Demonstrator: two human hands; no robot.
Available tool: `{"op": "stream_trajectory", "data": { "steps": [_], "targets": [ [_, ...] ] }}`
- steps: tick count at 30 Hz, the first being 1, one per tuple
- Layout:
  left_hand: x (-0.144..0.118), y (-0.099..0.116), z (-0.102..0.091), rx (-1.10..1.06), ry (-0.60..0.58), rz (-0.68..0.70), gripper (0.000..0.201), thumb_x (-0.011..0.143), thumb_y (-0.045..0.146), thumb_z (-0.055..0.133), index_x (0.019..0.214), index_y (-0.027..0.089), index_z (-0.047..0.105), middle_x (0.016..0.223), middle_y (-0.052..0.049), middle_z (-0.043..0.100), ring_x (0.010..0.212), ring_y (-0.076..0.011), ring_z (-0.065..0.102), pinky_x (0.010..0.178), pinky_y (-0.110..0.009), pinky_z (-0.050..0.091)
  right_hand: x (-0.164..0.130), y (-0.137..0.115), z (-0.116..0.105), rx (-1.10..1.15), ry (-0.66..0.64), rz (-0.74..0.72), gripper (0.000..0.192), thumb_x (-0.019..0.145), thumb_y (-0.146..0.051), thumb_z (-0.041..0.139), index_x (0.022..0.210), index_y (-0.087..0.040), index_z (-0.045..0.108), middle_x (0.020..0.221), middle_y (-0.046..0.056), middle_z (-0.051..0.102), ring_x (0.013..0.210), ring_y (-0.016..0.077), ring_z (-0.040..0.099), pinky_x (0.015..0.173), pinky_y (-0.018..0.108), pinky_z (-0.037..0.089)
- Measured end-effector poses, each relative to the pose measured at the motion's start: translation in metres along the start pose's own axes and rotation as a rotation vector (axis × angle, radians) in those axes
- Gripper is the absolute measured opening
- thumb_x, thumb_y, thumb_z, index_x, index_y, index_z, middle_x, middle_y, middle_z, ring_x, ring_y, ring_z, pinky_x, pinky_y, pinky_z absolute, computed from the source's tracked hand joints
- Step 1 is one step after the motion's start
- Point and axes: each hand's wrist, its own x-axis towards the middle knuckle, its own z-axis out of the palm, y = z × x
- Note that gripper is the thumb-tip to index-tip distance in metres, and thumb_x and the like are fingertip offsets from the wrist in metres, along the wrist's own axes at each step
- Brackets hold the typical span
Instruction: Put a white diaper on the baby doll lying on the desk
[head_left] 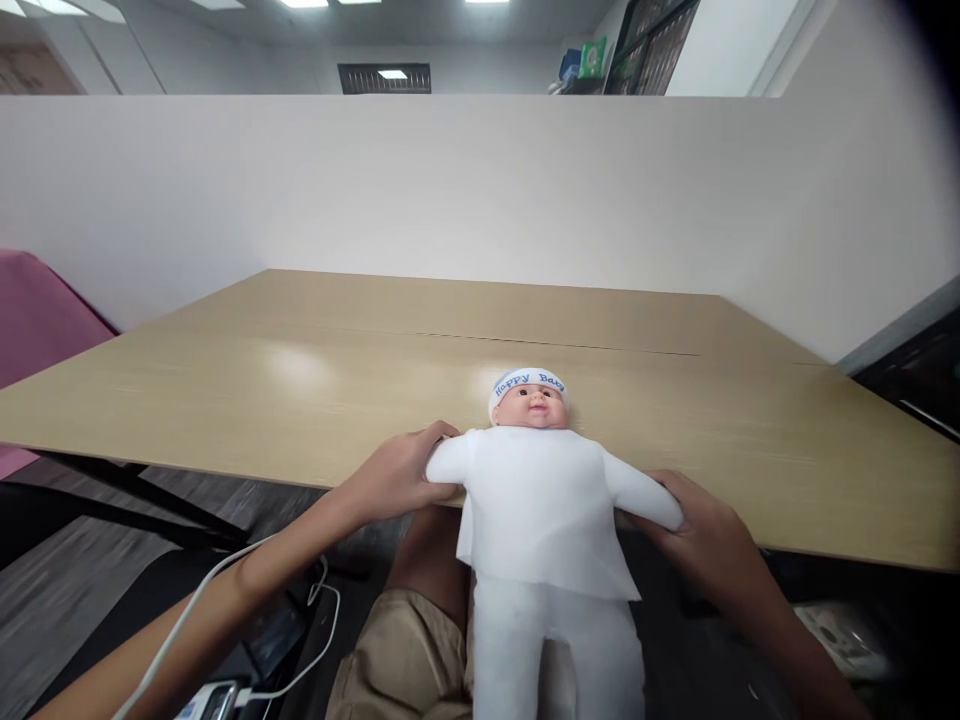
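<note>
A baby doll in white cloth faces me, upright or leaning back, with its head over the near edge of the table and its legs above my lap. Its white headband carries blue lettering that reads "Happy Baby", partly curved out of sight. My left hand is closed around the doll's arm at the left of the picture. On the other side, my right hand grips the doll's other arm near its end. The loose white top flares out at the doll's waist.
A light wooden table stretches ahead to a white partition wall. Something pink stands at the left. A white cable runs along my left forearm down to a device. A dark object borders the right side.
</note>
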Motion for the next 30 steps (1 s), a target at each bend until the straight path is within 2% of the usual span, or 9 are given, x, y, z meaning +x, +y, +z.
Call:
{"op": "stream_trajectory", "data": {
  "steps": [2,4,8,11,14,17,22,26,30],
  "targets": [
    [0.009,-0.011,-0.001,0.032,0.011,-0.007,0.051,0.093,0.052,0.079,0.134,0.027,0.064,0.129,-0.007,0.079,0.111,-0.0342,0.076,0.085,-0.04,0.052,0.012,0.006,0.002,-0.006,0.015,0.006,0.047,0.088,-0.072,0.07,0.111,-0.032,0.077,0.11,0.004,0.081,0.094,0.0324,0.073,0.077,0.041,0.049],
    [0.02,-0.022,-0.001,0.077,0.034,-0.023,0.052,0.095,0.065,0.076,0.128,0.025,0.068,0.124,-0.009,0.079,0.111,-0.0353,0.075,0.086,-0.042,0.052,0.026,0.011,0.004,-0.027,0.012,0.028,0.05,0.086,-0.077,0.069,0.107,-0.032,0.078,0.106,0.004,0.081,0.092,0.0342,0.073,0.076,0.042,0.048],
    [0.049,-0.043,-0.003,0.151,0.112,-0.069,0.071,0.089,0.089,0.07,0.115,0.023,0.07,0.113,-0.011,0.077,0.111,-0.0381,0.071,0.089,-0.046,0.052,0.062,0.017,0.009,-0.083,0.008,0.044,0.055,0.084,-0.082,0.066,0.098,-0.03,0.077,0.097,0.006,0.081,0.086,0.0351,0.072,0.073,0.043,0.046],
    [0.075,-0.059,-0.004,0.198,0.16,-0.086,0.075,0.087,0.095,0.066,0.109,0.022,0.067,0.106,-0.011,0.076,0.103,-0.0373,0.071,0.082,-0.044,0.05,0.091,0.016,0.017,-0.116,-0.006,0.037,0.055,0.087,-0.083,0.064,0.097,-0.03,0.074,0.096,0.006,0.08,0.085,0.0332,0.071,0.071,0.041,0.046],
    [0.097,-0.073,-0.004,0.265,0.208,-0.045,0.076,0.088,0.097,0.06,0.104,0.022,0.063,0.101,-0.011,0.076,0.097,-0.0362,0.071,0.078,-0.044,0.049,0.113,0.012,0.024,-0.144,-0.007,0.019,0.056,0.088,-0.084,0.062,0.096,-0.029,0.073,0.097,0.007,0.08,0.086,0.0328,0.071,0.07,0.04,0.045],
    [0.108,-0.082,-0.002,0.335,0.247,0.02,0.076,0.091,0.097,0.056,0.102,0.022,0.061,0.099,-0.011,0.075,0.093,-0.0353,0.07,0.079,-0.044,0.048,0.12,0.013,0.027,-0.164,0.01,-0.031,0.053,0.089,-0.08,0.062,0.093,-0.028,0.07,0.093,0.006,0.078,0.083,0.0313,0.07,0.069,0.04,0.045],
    [0.109,-0.084,0.003,0.361,0.291,0.059,0.073,0.092,0.096,0.055,0.098,0.023,0.059,0.097,-0.011,0.075,0.09,-0.0338,0.07,0.076,-0.043,0.047,0.119,0.02,0.027,-0.116,0.058,-0.167,0.038,0.092,-0.066,0.068,0.092,-0.027,0.07,0.091,0.007,0.078,0.081,0.0286,0.069,0.07,0.04,0.044],
    [0.106,-0.085,0.006,0.335,0.32,0.051,0.075,0.089,0.097,0.056,0.098,0.023,0.06,0.095,-0.009,0.074,0.089,-0.0337,0.069,0.074,-0.042,0.046,0.12,0.022,0.029,-0.127,0.104,-0.184,0.042,0.092,-0.069,0.066,0.092,-0.026,0.07,0.092,0.008,0.078,0.082,0.029,0.069,0.07,0.039,0.044],
    [0.107,-0.089,0.012,0.351,0.402,0.128,0.075,0.09,0.094,0.06,0.106,0.021,0.066,0.104,-0.012,0.076,0.1,-0.0353,0.069,0.087,-0.046,0.05,0.123,0.028,0.032,-0.169,0.124,-0.192,0.042,0.091,-0.068,0.067,0.097,-0.027,0.071,0.1,0.006,0.081,0.089,0.0305,0.073,0.072,0.039,0.047]
  ]
}}
